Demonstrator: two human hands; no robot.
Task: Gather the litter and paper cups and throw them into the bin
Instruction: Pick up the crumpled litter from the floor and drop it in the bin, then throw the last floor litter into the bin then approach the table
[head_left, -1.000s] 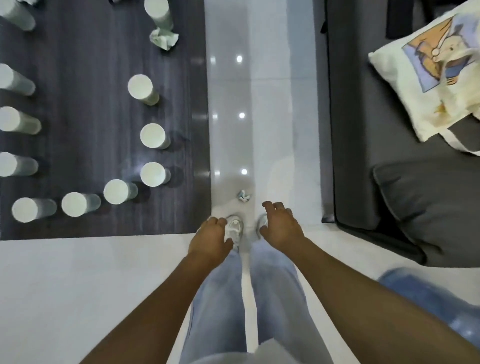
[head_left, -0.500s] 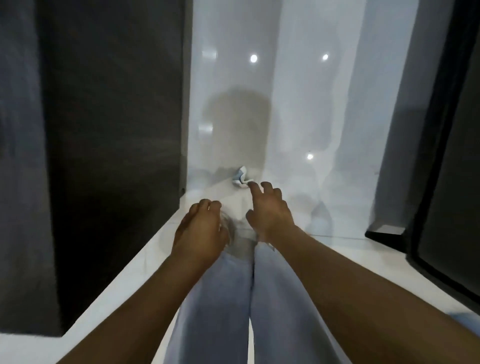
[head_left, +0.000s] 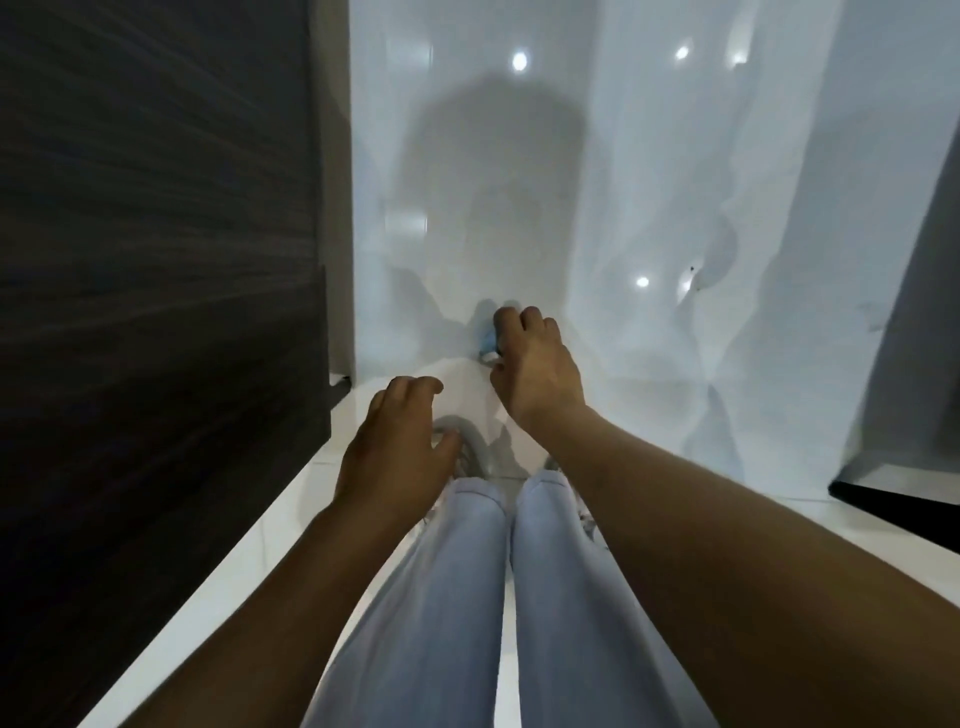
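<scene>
The right hand (head_left: 537, 364) has reached the one scrap of litter (head_left: 487, 343) on the floor (head_left: 467, 208), fingers now curled around it; the left hand (head_left: 397, 447) hangs loosely curled, empty.

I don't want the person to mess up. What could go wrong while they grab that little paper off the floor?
The right hand hides most of the scrap of paper, so the fingers may pinch it badly and drop it. The floor is shiny and may be slippery. The left hand holds nothing to steady the bend.
</scene>
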